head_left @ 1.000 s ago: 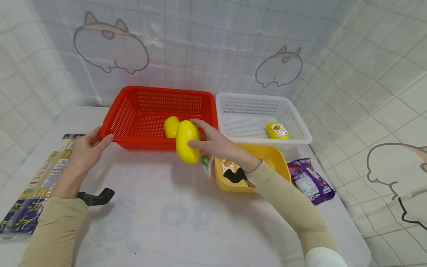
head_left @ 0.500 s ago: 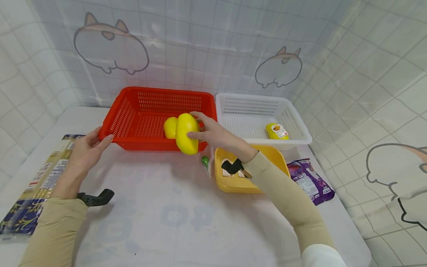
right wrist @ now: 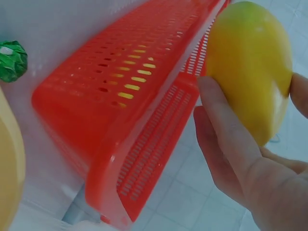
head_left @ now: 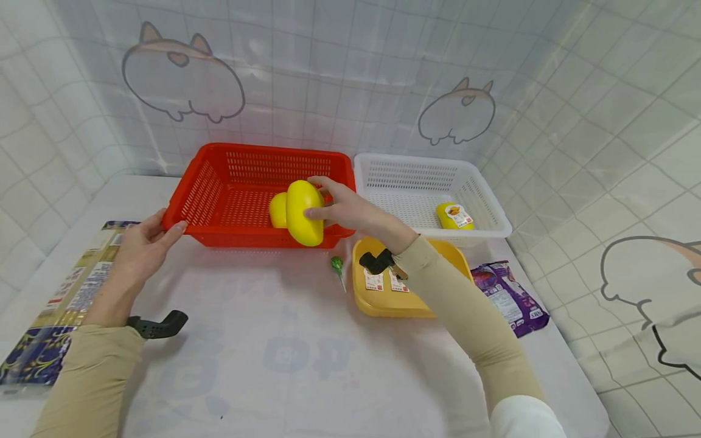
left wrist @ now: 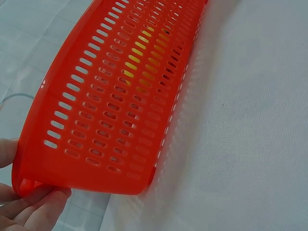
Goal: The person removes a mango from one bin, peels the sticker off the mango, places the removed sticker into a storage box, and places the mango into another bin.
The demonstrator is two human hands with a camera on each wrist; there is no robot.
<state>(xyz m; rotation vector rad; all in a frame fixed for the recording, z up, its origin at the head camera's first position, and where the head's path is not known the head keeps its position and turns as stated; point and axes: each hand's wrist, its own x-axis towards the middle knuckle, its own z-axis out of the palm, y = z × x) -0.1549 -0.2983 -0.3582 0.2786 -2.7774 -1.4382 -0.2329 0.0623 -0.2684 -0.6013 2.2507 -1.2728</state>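
while the left hand point(head_left: 143, 243) keeps to the near-left corner, head view: right hand point(head_left: 350, 210) has moved away from the body; its yellow fruit point(head_left: 305, 213) now overlaps more of the red basket point(head_left: 246, 238), in front of the 2nd fruit point(head_left: 277, 211) lying inside; contact unclear. forearm shift bares 2 labels point(head_left: 374, 281) at the yellow tub point(head_left: 389, 309). carry looks further along, fruit not let go.

left wrist view: fingers and thumb clamped on the rim; yellow through slots.

right wrist view: fingers and thumb clamped round the fruit, beside the rim.
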